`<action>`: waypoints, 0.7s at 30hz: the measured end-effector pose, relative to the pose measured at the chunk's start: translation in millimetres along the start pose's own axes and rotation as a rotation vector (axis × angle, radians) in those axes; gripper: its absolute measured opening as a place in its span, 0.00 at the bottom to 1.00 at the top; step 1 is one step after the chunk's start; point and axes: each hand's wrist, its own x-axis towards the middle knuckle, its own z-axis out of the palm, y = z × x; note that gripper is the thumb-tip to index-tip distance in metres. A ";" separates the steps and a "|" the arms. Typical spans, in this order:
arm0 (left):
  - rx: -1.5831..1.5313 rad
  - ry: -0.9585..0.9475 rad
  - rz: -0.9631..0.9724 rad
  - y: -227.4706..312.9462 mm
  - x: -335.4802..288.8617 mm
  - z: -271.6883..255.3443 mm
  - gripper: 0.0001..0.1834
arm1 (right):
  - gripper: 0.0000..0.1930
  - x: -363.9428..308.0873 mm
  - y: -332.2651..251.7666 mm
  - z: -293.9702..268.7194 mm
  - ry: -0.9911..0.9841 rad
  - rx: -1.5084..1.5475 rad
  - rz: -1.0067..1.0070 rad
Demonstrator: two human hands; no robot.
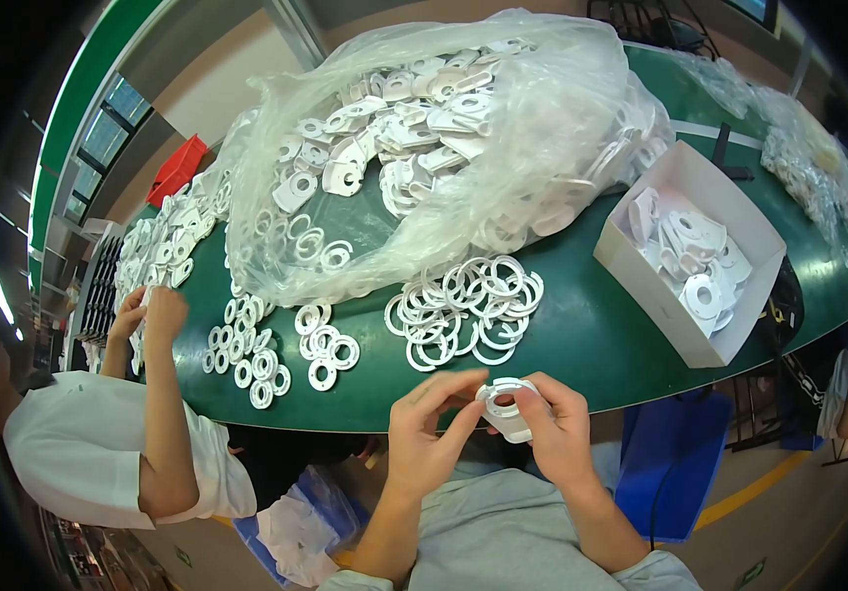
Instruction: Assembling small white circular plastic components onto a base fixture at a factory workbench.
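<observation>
My right hand (559, 430) grips a white plastic part (516, 429) with a rounded plate and a round hole, its thumb pressed on the front. A white ring (506, 385) with a notched rim sits against the upper face of this part. From the left, my left hand (431, 430) pinches at the ring's edge, index finger above and thumb below. Both hands are just in front of the green table's near edge. Beyond them lies a pile of loose white rings (465, 313), with smaller stacked white rings (322, 347) to its left.
A large clear plastic bag (557, 98) full of white plates spreads over the green table (567, 295). At the right stands a white box (739, 330) of similar parts. Blue bins (670, 468) are below the edge. A co-worker (128, 443) works at the left, another person at far right.
</observation>
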 end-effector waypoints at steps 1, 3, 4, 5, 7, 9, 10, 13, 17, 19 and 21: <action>0.062 0.009 0.088 3.4 3.6 -0.3 0.13 | 0.12 0.7 2.2 -1.8 0.000 0.001 0.000; 0.065 -0.065 0.133 2.7 6.9 -5.2 0.13 | 0.12 1.5 4.4 -7.2 -0.062 -0.157 -0.083; 0.068 -0.136 0.180 1.1 7.9 -7.6 0.14 | 0.12 1.5 3.5 -6.6 -0.065 -0.156 -0.084; 0.069 -0.135 0.180 -2.0 8.5 -8.9 0.14 | 0.11 1.1 1.6 -6.0 -0.081 -0.162 -0.075; 0.050 -0.152 0.158 -7.8 9.9 -10.6 0.12 | 0.11 0.0 -1.4 -6.0 -0.097 -0.167 -0.067; 0.075 -0.077 0.106 -10.4 5.4 -7.2 0.05 | 0.11 -1.2 -3.1 -7.6 -0.096 -0.389 0.011; 0.034 -0.035 0.064 -11.3 3.1 -3.7 0.04 | 0.11 -2.2 -3.4 -6.6 -0.094 -0.388 0.012; -0.068 0.025 0.001 -16.4 -4.3 4.2 0.08 | 0.13 -2.3 -1.7 -4.2 -0.022 -0.392 0.042; 0.324 -0.069 0.062 -2.2 -6.9 7.7 0.21 | 0.17 3.6 10.7 -9.9 0.022 -0.281 -0.072; 0.119 -0.153 -0.109 2.0 -5.7 1.5 0.24 | 0.18 2.3 9.6 -14.0 -0.004 -0.262 -0.082; 0.081 -0.201 -0.084 -2.0 -3.5 -16.8 0.20 | 0.17 -5.3 0.8 -17.4 -0.072 -0.107 0.106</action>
